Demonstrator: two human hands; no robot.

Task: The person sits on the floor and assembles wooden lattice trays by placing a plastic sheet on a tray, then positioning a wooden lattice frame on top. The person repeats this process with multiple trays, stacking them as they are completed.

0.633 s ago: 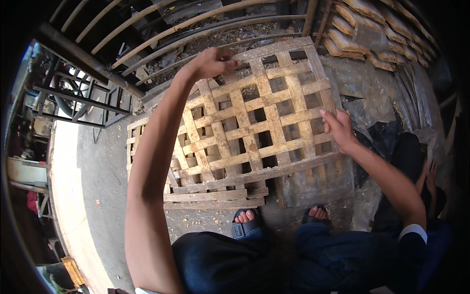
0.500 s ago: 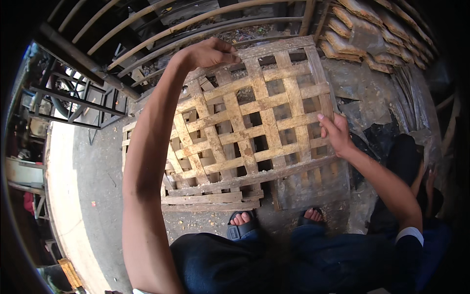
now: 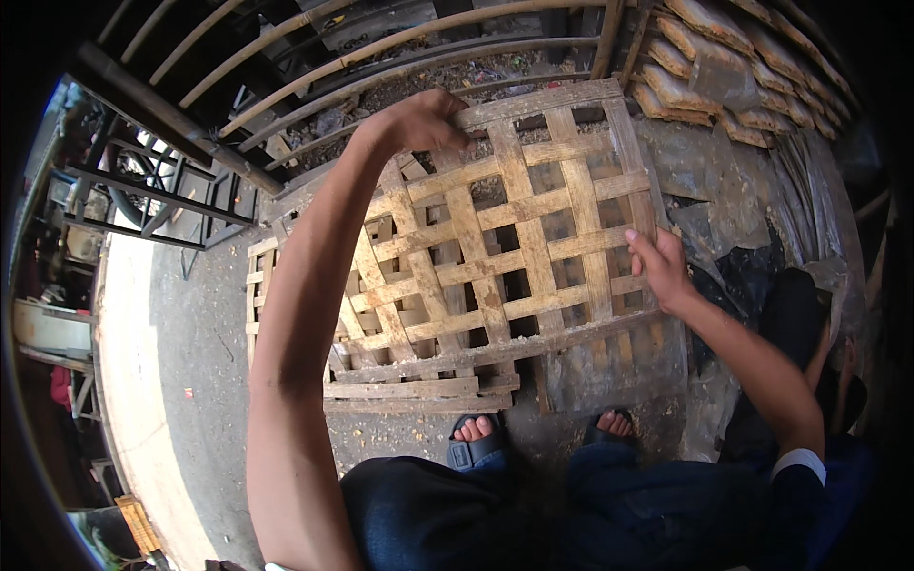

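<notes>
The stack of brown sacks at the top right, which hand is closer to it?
Right. The right hand grips the woven wooden lattice panel at its right edge, below the stack of brown sacks. The left hand holds the panel's top-left corner, farther away.

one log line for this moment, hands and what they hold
left hand: grips top edge of wooden lattice panel | right hand: holds its right edge
</notes>
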